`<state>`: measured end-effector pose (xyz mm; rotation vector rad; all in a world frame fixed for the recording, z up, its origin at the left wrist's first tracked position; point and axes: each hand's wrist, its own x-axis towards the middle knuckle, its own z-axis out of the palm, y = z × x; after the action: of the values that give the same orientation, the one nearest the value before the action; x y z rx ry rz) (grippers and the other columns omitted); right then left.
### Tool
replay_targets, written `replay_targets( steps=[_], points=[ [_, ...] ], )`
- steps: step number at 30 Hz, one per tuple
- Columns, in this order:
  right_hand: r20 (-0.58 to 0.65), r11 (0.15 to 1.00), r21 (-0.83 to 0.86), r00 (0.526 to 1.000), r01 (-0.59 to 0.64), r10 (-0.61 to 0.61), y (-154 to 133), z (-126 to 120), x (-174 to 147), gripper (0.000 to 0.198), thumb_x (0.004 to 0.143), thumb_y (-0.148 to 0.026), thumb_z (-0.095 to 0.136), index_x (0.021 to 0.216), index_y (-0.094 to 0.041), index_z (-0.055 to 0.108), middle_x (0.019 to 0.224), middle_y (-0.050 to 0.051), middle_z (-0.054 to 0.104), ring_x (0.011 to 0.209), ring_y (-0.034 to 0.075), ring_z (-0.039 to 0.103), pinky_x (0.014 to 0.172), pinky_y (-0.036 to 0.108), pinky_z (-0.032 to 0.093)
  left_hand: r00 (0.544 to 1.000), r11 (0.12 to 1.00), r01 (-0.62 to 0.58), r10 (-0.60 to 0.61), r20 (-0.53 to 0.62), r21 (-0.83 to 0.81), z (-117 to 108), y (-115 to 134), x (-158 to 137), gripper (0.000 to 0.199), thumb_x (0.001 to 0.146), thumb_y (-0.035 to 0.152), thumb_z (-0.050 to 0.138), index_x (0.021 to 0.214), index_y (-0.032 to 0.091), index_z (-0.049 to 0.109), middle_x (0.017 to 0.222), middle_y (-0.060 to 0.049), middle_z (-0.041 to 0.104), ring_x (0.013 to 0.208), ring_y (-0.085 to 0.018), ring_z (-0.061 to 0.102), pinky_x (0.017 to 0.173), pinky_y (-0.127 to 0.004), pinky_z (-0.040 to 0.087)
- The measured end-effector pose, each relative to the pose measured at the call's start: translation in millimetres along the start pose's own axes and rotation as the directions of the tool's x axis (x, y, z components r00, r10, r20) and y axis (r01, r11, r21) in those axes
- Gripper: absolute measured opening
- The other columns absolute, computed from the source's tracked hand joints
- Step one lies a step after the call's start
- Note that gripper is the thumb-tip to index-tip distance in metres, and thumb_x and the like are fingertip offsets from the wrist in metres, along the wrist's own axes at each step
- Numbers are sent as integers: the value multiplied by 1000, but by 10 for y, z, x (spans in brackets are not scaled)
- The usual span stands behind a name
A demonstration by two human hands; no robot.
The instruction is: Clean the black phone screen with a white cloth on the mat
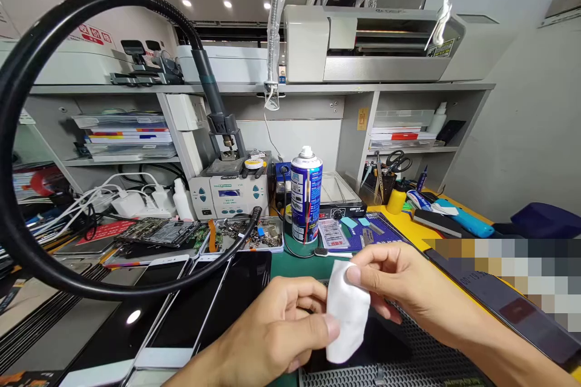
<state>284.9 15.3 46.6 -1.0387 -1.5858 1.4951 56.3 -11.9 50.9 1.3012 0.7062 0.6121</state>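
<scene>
Between my two hands is a folded white wipe [348,314], held upright in front of me. My left hand [284,323] pinches its lower left side, thumb in front. At its top right edge, the thumb and fingers of my right hand [394,275] are closed on it. Under the hands lies a dark glossy panel [385,338] on a perforated metal plate [349,377]; the hands and wipe hide part of both. Beyond the wipe, a blue spray can [306,199] stands upright, and a small brush [333,253] lies in front of it.
Left of my hands lie several phone screens [222,308]. A thick black hose [11,193] loops over them from the hot-air station [231,193]. A tray of circuit parts [272,236] sits behind. On the right are a phone [494,299] and tools, including scissors [398,161].
</scene>
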Motion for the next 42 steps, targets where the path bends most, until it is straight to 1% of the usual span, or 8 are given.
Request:
replay_targets(
  steps=[4,10,13,15,19,25,32,42],
  points=[
    [73,997,53,996,-50,46,24,47,1,34,83,-47,80,81,-14,73,56,-2,56,46,7,43,40,17,33,997,1000,-27,26,-67,-7,26,-54,40,36,84,46,72,84,11,62,65,4,45,43,-1,25,42,-22,15],
    [131,937,323,987,-133,95,33,130,46,42,92,-54,66,82,-13,69,62,-2,53,47,7,42,41,16,31,989,992,-70,56,-136,-103,20,-36,18,31,86,41,73,91,10,70,59,5,47,40,0,24,40,-20,13],
    [275,867,423,949,-262,153,37,172,41,59,96,-65,49,94,-10,70,70,3,58,50,8,47,43,17,34,980,986,-97,70,-188,-134,4,-35,6,28,89,37,70,99,11,71,57,6,44,40,-1,22,39,-19,10],
    [334,875,405,934,-265,128,56,195,30,55,93,-64,56,83,-11,67,63,3,58,47,8,45,43,18,33,971,985,-107,75,-225,-135,0,-41,12,26,90,35,69,101,11,71,57,6,43,41,-2,22,39,-19,10],
    [228,931,313,966,-188,119,109,215,25,38,83,-43,79,68,-16,56,50,-1,56,41,5,37,41,17,25,953,987,-131,98,-287,-95,14,-43,40,26,89,33,69,101,10,71,59,6,45,42,-2,23,39,-19,13],
    [78,965,199,984,-173,161,116,211,38,38,79,-46,82,70,-17,59,45,-3,55,39,6,40,40,17,24,946,982,-185,164,-280,-49,30,-32,43,30,85,37,71,100,10,71,75,-1,58,45,-1,29,41,-20,18],
    [63,979,193,996,-67,56,115,170,0,29,85,-41,77,95,-15,72,51,-3,58,43,8,48,41,17,30,940,987,-156,156,-303,24,15,-33,4,27,85,37,67,92,12,73,50,8,35,46,-6,25,45,-24,18],
    [56,982,188,998,10,-21,97,174,-26,25,88,-34,65,97,-12,75,47,-2,56,44,10,52,43,18,36,929,972,-150,201,-311,182,13,-63,2,29,81,32,53,85,12,74,58,5,42,48,-8,32,50,-27,23]
  ],
)
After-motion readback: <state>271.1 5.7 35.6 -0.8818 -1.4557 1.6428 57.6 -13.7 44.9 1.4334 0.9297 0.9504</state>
